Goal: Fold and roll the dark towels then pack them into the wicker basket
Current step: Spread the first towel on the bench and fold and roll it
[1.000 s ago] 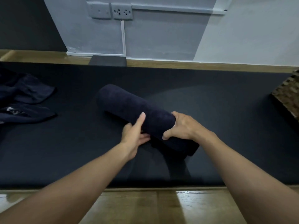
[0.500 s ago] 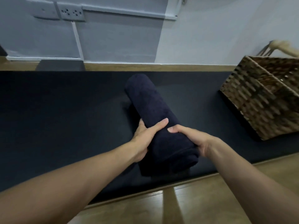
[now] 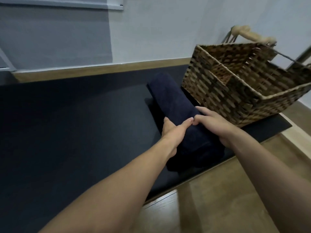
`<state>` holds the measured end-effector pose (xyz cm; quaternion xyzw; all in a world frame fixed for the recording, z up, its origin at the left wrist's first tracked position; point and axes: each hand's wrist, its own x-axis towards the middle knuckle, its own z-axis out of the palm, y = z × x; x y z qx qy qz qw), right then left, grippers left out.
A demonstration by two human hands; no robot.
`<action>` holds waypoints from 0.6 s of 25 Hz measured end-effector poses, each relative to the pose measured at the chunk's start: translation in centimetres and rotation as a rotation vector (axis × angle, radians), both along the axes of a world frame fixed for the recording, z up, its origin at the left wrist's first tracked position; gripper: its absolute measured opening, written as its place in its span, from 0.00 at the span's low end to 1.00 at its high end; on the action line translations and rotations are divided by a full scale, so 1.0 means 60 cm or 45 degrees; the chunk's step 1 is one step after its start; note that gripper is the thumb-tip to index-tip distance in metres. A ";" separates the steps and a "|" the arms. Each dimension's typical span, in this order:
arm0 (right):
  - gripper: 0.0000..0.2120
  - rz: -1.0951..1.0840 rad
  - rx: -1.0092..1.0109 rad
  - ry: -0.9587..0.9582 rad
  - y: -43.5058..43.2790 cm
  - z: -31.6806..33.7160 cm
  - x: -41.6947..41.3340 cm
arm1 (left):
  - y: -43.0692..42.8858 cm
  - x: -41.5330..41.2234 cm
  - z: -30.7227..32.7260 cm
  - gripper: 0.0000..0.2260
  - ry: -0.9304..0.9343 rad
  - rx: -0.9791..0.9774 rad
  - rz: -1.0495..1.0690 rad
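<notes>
A rolled dark navy towel (image 3: 170, 100) lies lengthwise away from me on the black mat (image 3: 75, 125), its far end close to the wicker basket (image 3: 223, 91). My left hand (image 3: 175, 132) grips the roll's near half from the left, thumb over the top. From the right, my right hand (image 3: 217, 125) grips the same part, and its thumb meets the left thumb on top. The basket stands at the right on the mat, open at the top, with a woven divider inside; I see no towel in its visible part.
The mat covers a wooden tabletop (image 3: 227, 195) whose bare wood shows at the front right. A grey and white wall (image 3: 134, 31) runs behind. A rope handle (image 3: 249, 33) sticks up behind the basket.
Both hands have carried the rolled towel to the right, from the middle of the mat to just beside the basket. The view has swung right; the loose towels at the left are out of frame.
</notes>
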<state>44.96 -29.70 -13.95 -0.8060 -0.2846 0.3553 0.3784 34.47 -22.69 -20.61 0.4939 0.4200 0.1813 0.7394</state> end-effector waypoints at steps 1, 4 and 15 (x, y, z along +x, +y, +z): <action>0.29 0.016 -0.026 -0.101 0.003 -0.006 0.025 | -0.004 0.026 -0.001 0.47 0.032 -0.011 -0.021; 0.27 0.131 -0.047 -0.689 0.009 -0.039 0.077 | -0.009 0.097 -0.012 0.41 0.063 0.023 -0.056; 0.24 0.415 -0.317 -1.354 -0.005 -0.148 0.067 | 0.023 0.118 -0.048 0.22 0.477 0.531 -0.501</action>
